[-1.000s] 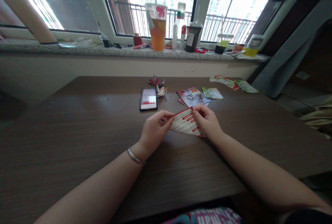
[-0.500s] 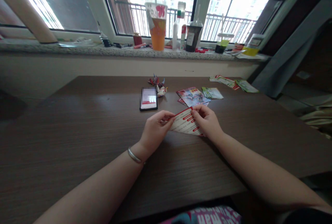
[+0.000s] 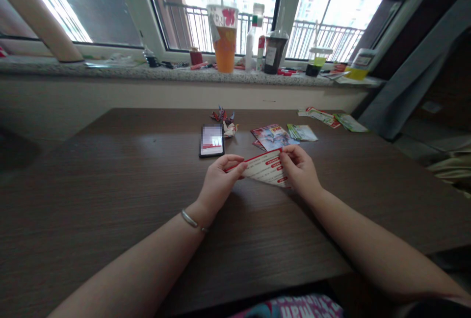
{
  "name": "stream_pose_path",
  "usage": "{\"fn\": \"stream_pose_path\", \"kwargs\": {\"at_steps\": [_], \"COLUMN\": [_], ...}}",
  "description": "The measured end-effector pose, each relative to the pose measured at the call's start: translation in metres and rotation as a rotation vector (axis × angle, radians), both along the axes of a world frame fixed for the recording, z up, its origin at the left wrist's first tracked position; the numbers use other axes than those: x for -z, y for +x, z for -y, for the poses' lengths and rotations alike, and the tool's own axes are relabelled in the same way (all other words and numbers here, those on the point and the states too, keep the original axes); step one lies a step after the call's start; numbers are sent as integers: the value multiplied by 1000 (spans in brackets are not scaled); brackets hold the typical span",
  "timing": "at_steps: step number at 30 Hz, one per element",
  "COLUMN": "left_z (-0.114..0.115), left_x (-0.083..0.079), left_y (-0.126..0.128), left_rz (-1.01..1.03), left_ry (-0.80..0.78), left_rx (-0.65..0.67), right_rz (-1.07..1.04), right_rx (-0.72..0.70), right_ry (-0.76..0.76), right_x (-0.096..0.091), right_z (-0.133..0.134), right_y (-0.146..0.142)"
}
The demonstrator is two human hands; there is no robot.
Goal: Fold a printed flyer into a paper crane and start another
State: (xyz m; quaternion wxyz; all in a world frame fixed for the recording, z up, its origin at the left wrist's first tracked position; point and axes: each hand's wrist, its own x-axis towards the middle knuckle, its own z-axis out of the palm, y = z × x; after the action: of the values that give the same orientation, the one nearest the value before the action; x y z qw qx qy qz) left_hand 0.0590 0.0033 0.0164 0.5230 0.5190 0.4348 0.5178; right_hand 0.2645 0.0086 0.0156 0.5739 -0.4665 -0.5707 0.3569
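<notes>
Between my two hands is a folded paper leaflet (image 3: 265,168), white with red labels, printed lines and a red upper edge. My left hand (image 3: 222,176) pinches its left end between thumb and fingers; a metal bangle circles that wrist. At its right end my right hand (image 3: 300,167) pinches the upper corner, thumb in front. The leaflet is held tilted above the brown table (image 3: 176,259). Just beyond it lies a small pile of colourful leaflets (image 3: 272,135). A phone (image 3: 212,140) with a lit, blurred screen rests beyond my left hand.
Folded paper pieces (image 3: 230,129) lie beside the phone. Green and white leaflets (image 3: 302,132) sit right of the colourful pile, with more leaflets (image 3: 351,122) at the far right. On the windowsill (image 3: 176,76) stand a large orange drink cup (image 3: 225,45), a dark cup (image 3: 274,53) and bottles.
My right hand has moved slightly right and up with its end of the leaflet. My left hand has shifted a little along the left end. The leaflet shows narrower and longer.
</notes>
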Motion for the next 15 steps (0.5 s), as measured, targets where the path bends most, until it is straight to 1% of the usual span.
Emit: {"fn": "stream_pose_path", "kwargs": {"at_steps": [4,7,9,11,13,15], "left_z": [2,4,5,5,4,3], "left_x": [-1,-3,-4,-3,-2,-1], "left_y": [0,0,1,2,2,2], "left_rz": [-96,-111,-49,55,135,168], "left_ry": [88,118,76,8,-46,-80], "left_rx": [-46,-37,-16,2,8,7], "right_rz": [13,62,74,48,29,38], "right_rx": [-40,-78,-57,-33,-17,4], "right_ry": [-25,-48,-71,-91,-86,-62], "right_x": [-5,-7,-7,-4,-2,-2], "right_z": [2,3,2,1,1,0], "right_y": [-5,-7,-7,-6,-5,-4]}}
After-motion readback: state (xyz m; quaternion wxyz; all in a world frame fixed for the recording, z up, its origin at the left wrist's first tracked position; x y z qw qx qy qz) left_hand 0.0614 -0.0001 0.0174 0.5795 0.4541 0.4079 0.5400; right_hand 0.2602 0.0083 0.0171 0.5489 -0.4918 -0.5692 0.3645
